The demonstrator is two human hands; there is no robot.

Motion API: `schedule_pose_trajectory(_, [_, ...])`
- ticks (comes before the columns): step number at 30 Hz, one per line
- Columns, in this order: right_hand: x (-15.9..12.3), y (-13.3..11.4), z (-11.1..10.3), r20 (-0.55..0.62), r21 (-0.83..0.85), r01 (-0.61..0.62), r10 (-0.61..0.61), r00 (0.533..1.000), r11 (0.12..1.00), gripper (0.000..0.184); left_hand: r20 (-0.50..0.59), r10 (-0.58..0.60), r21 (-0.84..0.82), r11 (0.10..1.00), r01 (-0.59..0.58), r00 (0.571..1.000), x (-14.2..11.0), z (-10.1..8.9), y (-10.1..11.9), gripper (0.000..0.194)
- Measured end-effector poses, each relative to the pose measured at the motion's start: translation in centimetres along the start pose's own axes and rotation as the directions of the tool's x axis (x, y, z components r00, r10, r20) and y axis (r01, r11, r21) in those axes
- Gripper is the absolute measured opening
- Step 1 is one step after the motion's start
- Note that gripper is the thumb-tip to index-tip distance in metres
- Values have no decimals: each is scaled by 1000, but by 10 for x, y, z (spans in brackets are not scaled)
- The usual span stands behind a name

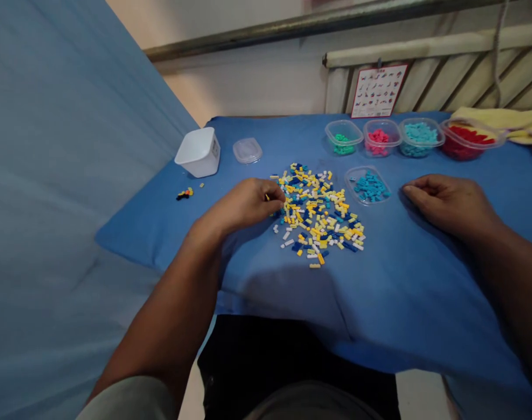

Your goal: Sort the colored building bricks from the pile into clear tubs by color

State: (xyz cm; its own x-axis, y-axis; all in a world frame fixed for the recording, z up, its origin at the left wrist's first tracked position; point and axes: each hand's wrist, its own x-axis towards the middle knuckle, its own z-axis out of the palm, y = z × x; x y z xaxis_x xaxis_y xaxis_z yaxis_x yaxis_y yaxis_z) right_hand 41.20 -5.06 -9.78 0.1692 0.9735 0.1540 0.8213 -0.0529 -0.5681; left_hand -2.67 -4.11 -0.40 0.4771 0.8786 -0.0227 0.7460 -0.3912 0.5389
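A loose pile of small building bricks (pixel 314 207), mostly yellow, white and dark blue, lies spread on the blue cloth. At its left edge is my left hand (pixel 251 201), thumb and forefinger pinched together. A bit of yellow shows between those fingers, seemingly a small brick. My right hand (pixel 452 204) rests on the cloth to the right, its fingers curled in and the thumb against them. Whether it holds anything is hidden. Between the pile and that hand sits a shallow clear lid (pixel 385 197) with blue bricks (pixel 371 186) on it.
Along the back right stand clear tubs of green bricks (pixel 343 144), pink bricks (pixel 378 142), turquoise bricks (pixel 419 135) and red bricks (pixel 465 140). A white tub (pixel 198 153), a clear lid (pixel 247 150) and some black and orange bricks (pixel 185 193) are at left. A picture card (pixel 378 91) leans behind.
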Motion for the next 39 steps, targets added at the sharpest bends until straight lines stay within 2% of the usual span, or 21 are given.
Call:
schedule_pose_trajectory(4, [-2, -5, -3, -10, -6, -28, 28, 1000, 1000, 53, -12, -53, 97, 994, 53, 999, -21, 9, 2, 19])
schedule_pose_trajectory(8, [-4, -7, -4, -8, -19, -48, 48, 999, 999, 51, 15, -36, 210, 977, 32, 999, -23, 23, 12, 23])
schedule_pose_trajectory(12, [-4, -6, -3, -16, 7, -60, 60, 998, 998, 52, 70, -85, 357, 933, 55, 994, -25, 28, 20, 26])
schedule_pose_trajectory(19, [0, -3, -2, 4, -45, -71, 72, 997, 996, 57, 37, -158, 299, 944, 140, 987, -33, 29, 27, 18])
schedule_pose_trajectory(25, [-1, -2, -3, 1, -50, -71, 72, 997, 996, 56, 45, -125, 297, 949, 106, 991, -32, 30, 29, 16])
schedule_pose_trajectory(29, [0, 0, -2, 5, -60, -75, 75, 997, 995, 54, -122, -170, 229, 954, 194, 978, -31, 14, 15, 10])
schedule_pose_trajectory(32, [0, 0, -2, 8, -62, -65, 65, 998, 996, 53, -185, -127, 211, 963, 166, 974, -29, 6, 2, 21])
schedule_pose_trajectory(36, [-1, -3, -3, 11, -46, -80, 81, 997, 996, 52, -49, -27, 314, 948, 41, 998, -23, 13, -5, 29])
schedule_pose_trajectory(39, [-2, -5, -3, 8, -36, -91, 91, 996, 995, 52, 7, -28, 360, 932, 24, 1000, -21, 19, -3, 29])
